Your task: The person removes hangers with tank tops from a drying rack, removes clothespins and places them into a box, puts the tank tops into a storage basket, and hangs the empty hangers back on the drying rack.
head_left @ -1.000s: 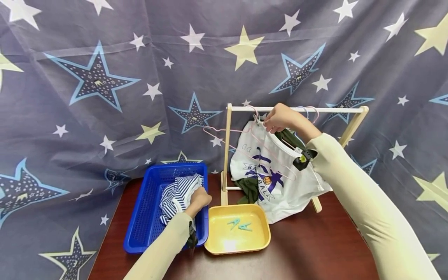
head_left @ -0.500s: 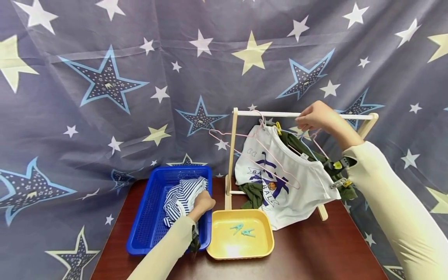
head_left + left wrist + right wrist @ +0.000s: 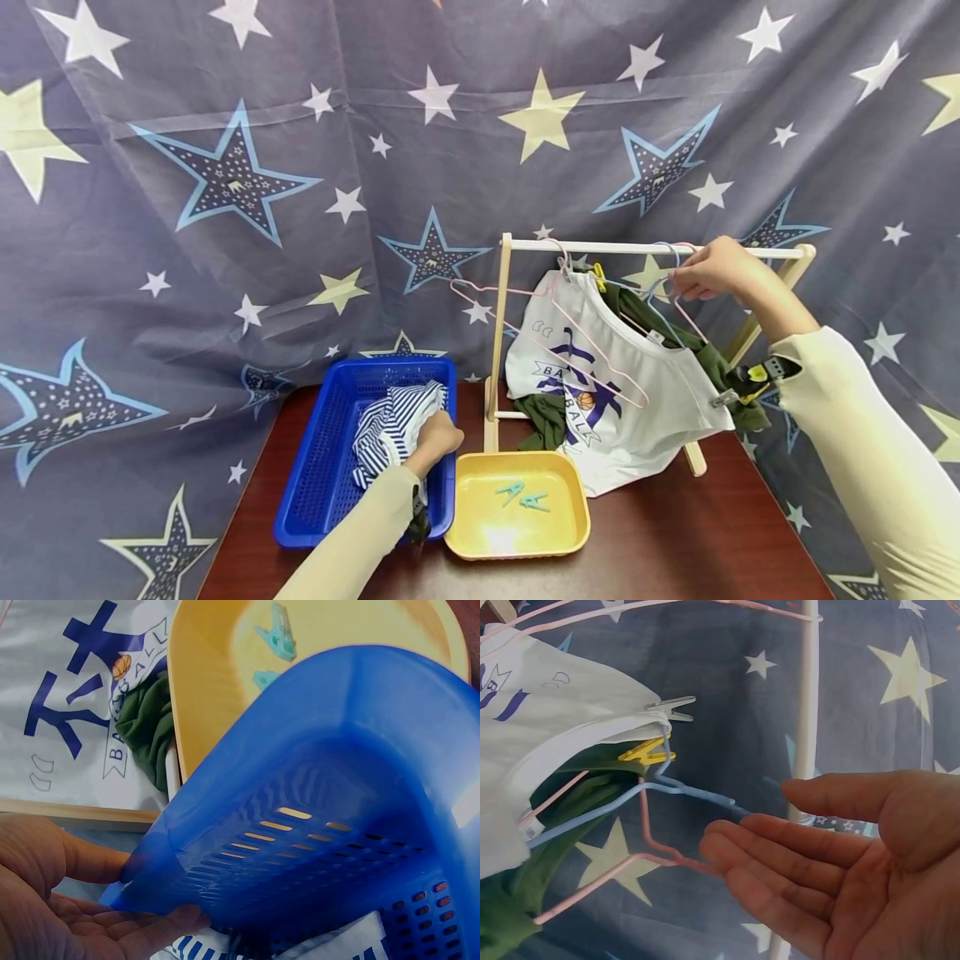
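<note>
My right hand point(image 3: 716, 268), fingers extended and released, is poised beside a blue hanger point(image 3: 676, 787) at the white top bar of a wooden clothes rack point(image 3: 600, 247); whether a fingertip brushes the hanger, I cannot tell. Suspended from that hanger is a white garment point(image 3: 652, 425) printed with purple figures and a basketball, a pale clip at either end of its waistband, its lower part reaching down beside a yellow tray point(image 3: 555, 529). Behind it, a dark green garment point(image 3: 546, 412) hangs on a pink hanger point(image 3: 589, 887), with a yellow clip point(image 3: 649, 752) at its edge. A second pink hanger point(image 3: 525, 292) juts across the rack's left post, in front of the white garment's print. Below, my left hand point(image 3: 437, 435) grips the side of a blue basket point(image 3: 303, 458), thumb outside the rim and fingers along the inner wall. A blue-and-white striped garment point(image 3: 382, 425) lies bunched inside, just beside that hand. The yellow tray sits against the basket on the dark red worktop point(image 3: 675, 533), holding two turquoise clothespins point(image 3: 282, 643). A grey curtain point(image 3: 465, 158) patterned with stars spans the background.
</note>
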### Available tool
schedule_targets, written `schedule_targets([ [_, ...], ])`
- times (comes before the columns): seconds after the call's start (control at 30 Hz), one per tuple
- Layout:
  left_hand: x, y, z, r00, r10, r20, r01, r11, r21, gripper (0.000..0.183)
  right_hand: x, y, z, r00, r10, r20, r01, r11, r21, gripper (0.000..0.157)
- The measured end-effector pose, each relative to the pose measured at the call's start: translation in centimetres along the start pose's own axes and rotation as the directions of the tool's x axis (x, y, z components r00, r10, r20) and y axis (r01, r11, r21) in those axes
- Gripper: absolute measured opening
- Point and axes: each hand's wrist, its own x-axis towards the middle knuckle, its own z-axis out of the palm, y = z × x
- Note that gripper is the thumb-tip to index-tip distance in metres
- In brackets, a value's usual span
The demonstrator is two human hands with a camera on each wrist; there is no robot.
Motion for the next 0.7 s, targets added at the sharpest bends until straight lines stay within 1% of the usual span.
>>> schedule_targets([
  [0.2,-0.2,0.1,-0.1,1.000,-0.006,0.004,0.006,1.000,-0.005,0.026,0.5,1.5,0.9,1.000,0.017,0.021,-0.017,1.000,0.023,0.038],
  [0.37,-0.4,0.2,-0.3,1.000,0.004,-0.005,-0.004,1.000,0.021,0.019,1.1,2.6,2.4,1.000,0.023,0.016,-0.024,0.999,0.026,0.043],
  [0.47,-0.3,0.1,-0.3,1.000,-0.003,0.001,0.003,1.000,0.009,0.023,1.6,3.4,3.3,0.999,0.029,0.026,-0.031,0.999,0.040,0.046],
  [0.53,-0.3,0.1,-0.3,1.000,-0.007,0.007,0.007,1.000,-0.005,0.028,2.0,4.0,3.8,0.998,0.036,0.043,-0.039,0.997,0.062,0.048],
  [0.6,-0.2,0.0,-0.2,1.000,-0.014,0.018,0.014,1.000,-0.017,0.030,2.3,4.4,4.2,0.997,0.036,0.062,-0.042,0.994,0.105,0.049],
  [0.7,-0.1,-0.1,-0.2,1.000,-0.011,0.013,0.011,1.000,-0.008,0.027,2.7,5.1,4.7,0.997,0.030,0.074,-0.043,0.982,0.183,0.051],
])
